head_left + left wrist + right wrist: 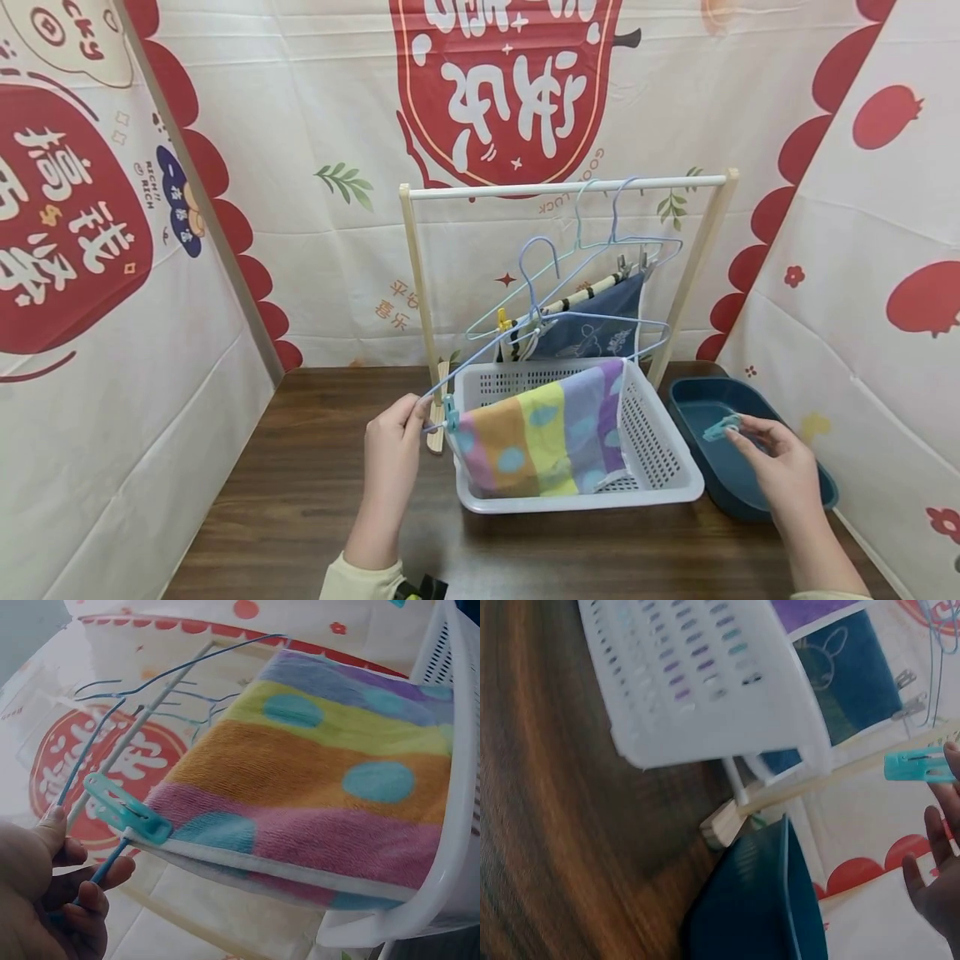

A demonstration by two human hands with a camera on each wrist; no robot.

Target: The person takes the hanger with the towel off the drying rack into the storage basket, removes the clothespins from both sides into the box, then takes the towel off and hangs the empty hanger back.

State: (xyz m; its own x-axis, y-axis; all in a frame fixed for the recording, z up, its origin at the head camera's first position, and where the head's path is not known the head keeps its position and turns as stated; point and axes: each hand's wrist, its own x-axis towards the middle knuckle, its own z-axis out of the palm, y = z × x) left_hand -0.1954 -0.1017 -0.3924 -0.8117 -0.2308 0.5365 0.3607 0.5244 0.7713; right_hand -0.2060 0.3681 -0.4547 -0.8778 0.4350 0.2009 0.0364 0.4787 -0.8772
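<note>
My left hand (393,437) grips the lower left corner of a blue clothes hanger (468,360). A striped, dotted towel (536,433) hangs from that hanger over the white basket (577,502). Near my left fingers, a teal clothespin (127,810) clamps the towel's corner to the hanger. Over the dark teal tub (738,475) on the right, my right hand (783,471) pinches another teal clothespin (722,428) between thumb and fingers. The right wrist view shows this second clothespin (919,765) at its right edge.
Behind the basket stands a rack with a white rail (570,188) and wooden posts. Two hangers hang on it, with a dark blue cloth (592,321) held by clips, one of them yellow (503,319). Printed fabric walls enclose the brown table (300,467).
</note>
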